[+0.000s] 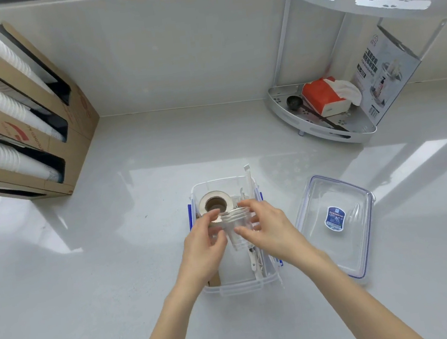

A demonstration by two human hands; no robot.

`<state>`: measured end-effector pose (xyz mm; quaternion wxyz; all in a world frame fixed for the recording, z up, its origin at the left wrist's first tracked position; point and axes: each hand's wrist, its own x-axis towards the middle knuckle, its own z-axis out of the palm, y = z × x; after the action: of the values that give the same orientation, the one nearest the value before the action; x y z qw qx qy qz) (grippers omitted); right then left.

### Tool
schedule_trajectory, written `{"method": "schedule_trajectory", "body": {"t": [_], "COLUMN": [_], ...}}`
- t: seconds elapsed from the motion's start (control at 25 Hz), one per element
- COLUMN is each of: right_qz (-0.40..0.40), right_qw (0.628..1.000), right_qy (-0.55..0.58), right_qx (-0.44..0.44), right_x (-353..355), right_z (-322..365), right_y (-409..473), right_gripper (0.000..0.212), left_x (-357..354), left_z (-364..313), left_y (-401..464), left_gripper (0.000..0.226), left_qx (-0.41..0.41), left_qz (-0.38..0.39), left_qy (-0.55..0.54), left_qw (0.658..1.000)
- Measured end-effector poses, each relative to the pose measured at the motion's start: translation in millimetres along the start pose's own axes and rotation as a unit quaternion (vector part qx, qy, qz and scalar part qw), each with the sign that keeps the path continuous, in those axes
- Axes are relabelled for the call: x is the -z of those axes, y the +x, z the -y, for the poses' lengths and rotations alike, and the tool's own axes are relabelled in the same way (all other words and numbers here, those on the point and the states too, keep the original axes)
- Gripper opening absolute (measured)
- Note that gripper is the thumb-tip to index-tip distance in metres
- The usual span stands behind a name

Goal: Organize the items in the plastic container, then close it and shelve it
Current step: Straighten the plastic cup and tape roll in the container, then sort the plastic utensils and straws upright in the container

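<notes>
— What are the hands doing?
— Both are gripping a clear jar (235, 228) over the open plastic container (239, 287): left hand (204, 242) and right hand (266, 227) closing on its sides.
— And the lid (336, 226)?
— It is lying on the surface (116, 267), just right of the container.

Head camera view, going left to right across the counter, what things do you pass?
Cardboard cup dispenser → open plastic container under both hands → clear lid → white corner rack.
</notes>
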<state>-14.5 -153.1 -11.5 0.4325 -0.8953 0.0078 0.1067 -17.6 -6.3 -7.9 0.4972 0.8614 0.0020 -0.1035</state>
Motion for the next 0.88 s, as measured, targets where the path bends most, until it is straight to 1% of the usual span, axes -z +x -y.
{"method": "schedule_trajectory", "body": {"t": [0.08, 0.12, 0.28, 0.36, 0.44, 0.52, 0.6, 0.76, 0.88], "right_qz": [0.028, 0.042, 0.104, 0.133, 0.148, 0.142, 0.114, 0.04, 0.006], "right_qw": [0.999, 0.997, 0.986, 0.979, 0.974, 0.975, 0.983, 0.997, 0.998], "right_qy": [-0.046, -0.066, -0.128, -0.154, -0.173, -0.173, -0.14, -0.059, -0.069], "right_qx": [0.001, -0.003, -0.019, -0.015, -0.01, 0.0, 0.011, 0.042, 0.01], "right_x": [-9, -14, -29, -34, -36, -31, -18, 16, 29], "right_z": [4, 6, 8, 9, 9, 9, 10, 5, -7], "right_y": [0, 0, -3, -6, -7, -8, -8, -13, -21], "right_gripper": [0.05, 0.051, 0.051, 0.047, 0.044, 0.045, 0.045, 0.029, 0.021], "left_x": [3, 3, 2, -1, -4, -6, -6, -7, -8], "left_z": [1, 3, 18, 23, 26, 28, 30, 29, 21], "left_y": [-3, -5, -3, -3, -3, -2, -1, -1, -2], "left_gripper": [0.034, 0.031, 0.022, 0.022, 0.023, 0.023, 0.023, 0.025, 0.026], "left_qx": [-0.061, -0.073, -0.058, -0.062, -0.064, -0.068, -0.073, -0.076, -0.096], "left_qz": [-0.026, -0.033, -0.034, -0.028, -0.027, -0.031, -0.03, -0.022, -0.038], "left_qy": [0.063, 0.095, 0.238, 0.28, 0.3, 0.315, 0.33, 0.328, 0.288], "left_qw": [0.996, 0.992, 0.969, 0.958, 0.951, 0.946, 0.941, 0.942, 0.952]}}
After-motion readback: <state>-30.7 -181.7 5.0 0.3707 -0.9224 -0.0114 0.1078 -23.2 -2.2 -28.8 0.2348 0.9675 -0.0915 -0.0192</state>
